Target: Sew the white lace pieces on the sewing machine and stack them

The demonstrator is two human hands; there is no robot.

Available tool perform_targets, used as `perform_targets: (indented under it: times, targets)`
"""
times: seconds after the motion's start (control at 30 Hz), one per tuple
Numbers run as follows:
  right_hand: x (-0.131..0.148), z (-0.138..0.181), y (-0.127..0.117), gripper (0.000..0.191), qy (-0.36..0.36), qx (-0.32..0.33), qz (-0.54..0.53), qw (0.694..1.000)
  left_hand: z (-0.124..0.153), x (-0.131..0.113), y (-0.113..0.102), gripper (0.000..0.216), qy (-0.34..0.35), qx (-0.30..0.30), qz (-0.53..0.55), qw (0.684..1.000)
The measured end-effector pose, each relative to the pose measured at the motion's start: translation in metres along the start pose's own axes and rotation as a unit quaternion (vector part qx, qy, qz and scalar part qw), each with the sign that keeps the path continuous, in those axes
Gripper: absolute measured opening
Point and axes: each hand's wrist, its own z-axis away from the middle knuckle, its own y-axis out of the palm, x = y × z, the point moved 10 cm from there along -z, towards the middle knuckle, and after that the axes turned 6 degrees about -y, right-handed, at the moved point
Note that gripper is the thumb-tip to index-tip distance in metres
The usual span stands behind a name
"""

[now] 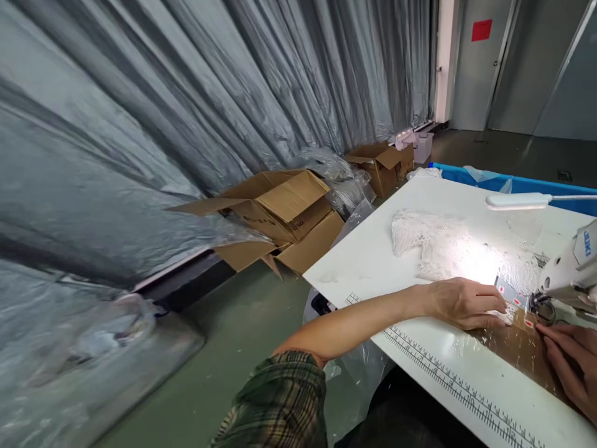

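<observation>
White lace fabric (433, 242) lies bunched across the white table, running toward the sewing machine (566, 267) at the right edge. My left hand (466, 303) rests over its near end, fingers bent together, with a bit of lace showing at the fingertips. To the right, my right hand (571, 358) has its fingers stretched out over the brown covered machine bed (522, 348), fingertips close to a small red-and-white mark. That hand is partly cut off by the frame. I see nothing held in it. The needle area is partly hidden.
A printed ruler (438, 373) runs along the near edge of the table (345, 261). Over the lace hangs a white lamp (517, 200). Open cardboard boxes (293, 205) and clear plastic stand on the floor at left, before a grey curtain (233, 81). A blue rim (536, 180) shows behind.
</observation>
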Motion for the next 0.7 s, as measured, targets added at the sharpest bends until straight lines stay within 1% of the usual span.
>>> perform_targets:
  times: [0.03,0.07,0.1,0.17,0.23,0.3,0.4,0.5,0.57,0.63,0.67,0.7]
  targets:
    - [0.005,-0.004,-0.004,0.034,-0.014,0.001,0.014,1.000,0.000,-0.001,-0.002,0.023,0.002,-0.009,0.022,1.000]
    - [0.008,-0.007,-0.008,0.035,-0.016,0.001,0.023,1.000,0.000,0.004,-0.006,0.022,-0.014,-0.027,0.028,0.999]
    - [0.010,-0.010,-0.012,0.035,-0.016,-0.005,0.027,0.999,0.001,0.015,-0.012,0.022,-0.047,-0.049,0.022,0.997]
    - [0.015,-0.016,-0.010,0.032,-0.027,0.027,0.013,0.999,0.007,0.037,-0.024,0.024,-0.103,-0.082,-0.018,0.991]
    - [0.017,-0.020,-0.013,0.033,-0.026,0.024,0.009,0.999,0.014,0.052,-0.029,0.022,-0.122,-0.078,-0.071,0.987]
    - [0.019,-0.022,-0.017,0.036,-0.021,0.012,0.009,1.000,0.019,0.060,-0.029,0.019,-0.125,-0.057,-0.104,0.985]
    - [0.020,-0.023,-0.016,0.037,-0.017,0.011,0.001,1.000,0.023,0.063,-0.025,0.016,-0.135,-0.025,-0.109,0.985]
    - [0.016,-0.021,-0.013,0.037,-0.004,0.020,-0.017,1.000,0.022,0.065,-0.024,0.021,-0.139,-0.019,-0.101,0.985]
    - [0.011,-0.019,-0.013,0.038,0.019,0.021,-0.037,0.999,0.021,0.065,-0.025,0.025,-0.128,-0.030,-0.104,0.986]
    - [0.006,-0.018,-0.015,0.038,0.064,0.024,-0.091,0.993,0.019,0.063,-0.028,0.029,-0.116,-0.049,-0.113,0.986]
    - [0.003,-0.017,-0.013,0.038,0.101,0.036,-0.142,0.984,0.018,0.060,-0.028,0.033,-0.109,-0.057,-0.119,0.985]
    - [0.000,-0.016,-0.007,0.041,0.147,0.061,-0.212,0.964,0.016,0.053,-0.027,0.038,-0.102,-0.061,-0.124,0.985]
